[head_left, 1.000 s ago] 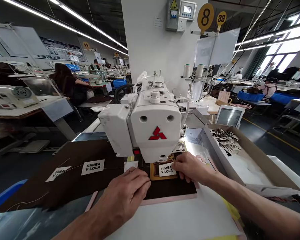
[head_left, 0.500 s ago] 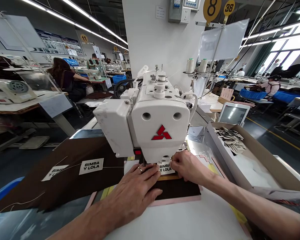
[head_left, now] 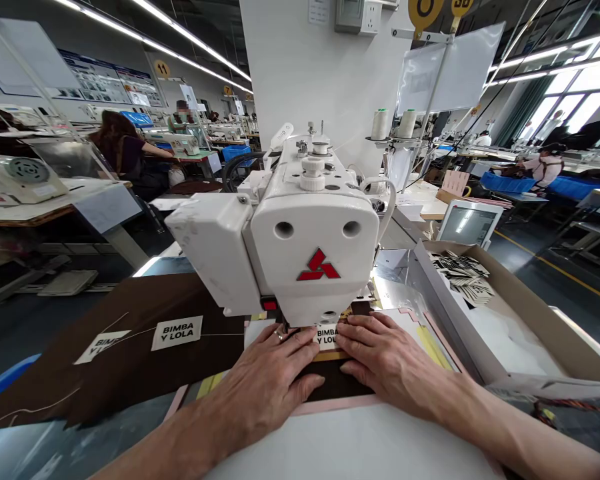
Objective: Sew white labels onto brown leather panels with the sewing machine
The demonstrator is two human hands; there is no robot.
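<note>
Under the head of a white sewing machine (head_left: 317, 250) lies a white fabric label (head_left: 327, 338) printed "BIMBA Y LOLA", on dark brown fabric (head_left: 330, 388). My left hand (head_left: 277, 370) rests flat at the label's left side, a ring on one finger. On the other side, my right hand (head_left: 383, 353) lies flat with fingers outstretched, its fingertips covering the label's right edge. The needle area is mostly hidden behind the machine head and my fingers. To the left, the brown fabric carries another label (head_left: 177, 333) and a partly folded one (head_left: 101, 347), with loose thread across them.
A cardboard box (head_left: 517, 297) with a pile of labels (head_left: 463, 277) stands at the right. Behind it is a tablet-like screen (head_left: 467, 225). Thread cones (head_left: 380, 125) stand on a rack at the back. Other people sit at sewing stations farther off.
My right hand has gone from a closed pinch at the label's right edge to lying flat with fingers extended. The left hand stays in place; the view has shifted slightly.
</note>
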